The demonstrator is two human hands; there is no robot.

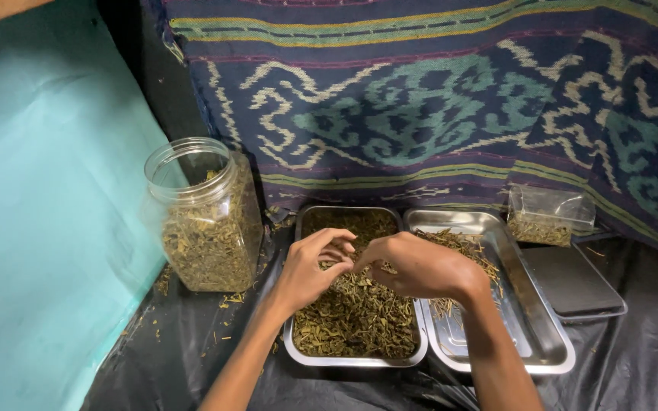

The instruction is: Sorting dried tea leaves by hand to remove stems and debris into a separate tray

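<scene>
Hands: left hand (310, 270), right hand (413, 266) pinching dried leaves (356, 312) | over left tray (291, 346) | jar (203, 217) near left rim

— What are your trays made of?
— Your two trays, the full one (292, 346) and the nearly bare one (542, 335), are shiny, smooth metal. The dried leaves (359, 312) look matt and rough.
— And around you?
— Your jar (203, 217) is clear glossy plastic, like the small bag (550, 213). You sit on glossy black plastic sheeting (641, 365); behind it hangs matt woven cloth (420, 99).
</scene>
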